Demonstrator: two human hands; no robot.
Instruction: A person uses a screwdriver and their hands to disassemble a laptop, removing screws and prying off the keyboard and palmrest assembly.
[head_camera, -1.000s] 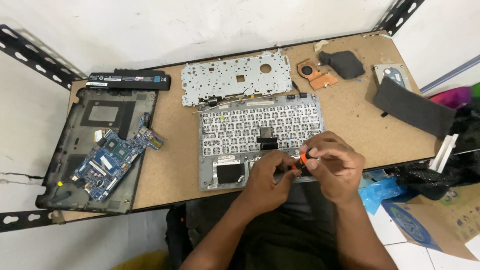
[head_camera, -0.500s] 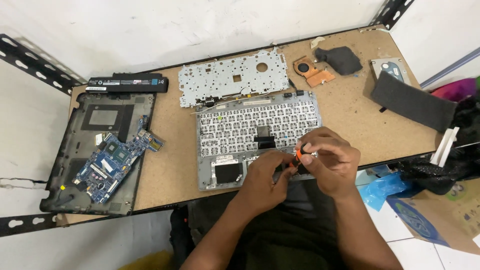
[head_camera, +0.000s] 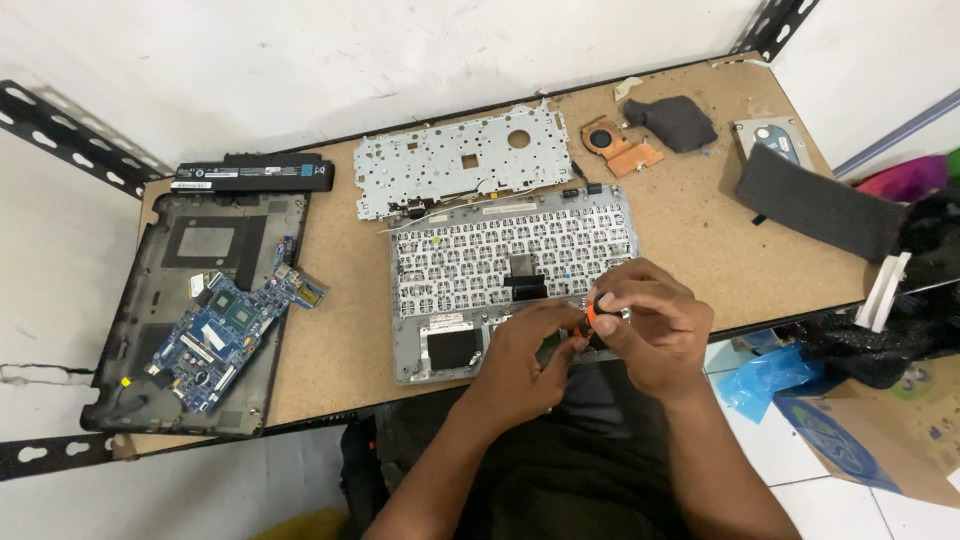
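Pinching a small orange-handled screwdriver (head_camera: 592, 318), the right hand (head_camera: 650, 325) closes around it while the left hand (head_camera: 528, 350) seems to steady its tip, which is hidden, over the upturned keyboard frame (head_camera: 480, 262)'s lower right corner. A slip could gouge the frame or lose a screw.

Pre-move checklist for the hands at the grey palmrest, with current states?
1. Right hand grips the small orange-and-black tool: ok.
2. Left hand touches the tool too: ok.
3. Tool tip seated on a screw: cannot tell, fingers hide it.
4. Grey laptop palmrest with upturned keyboard back lies flat on the brown particle-board bench: ok.
5. Blue motherboard rests in the black bottom case, apart from the hands: ok.
6. Silver perforated metal plate overlaps the palmrest's far edge: cannot tell.
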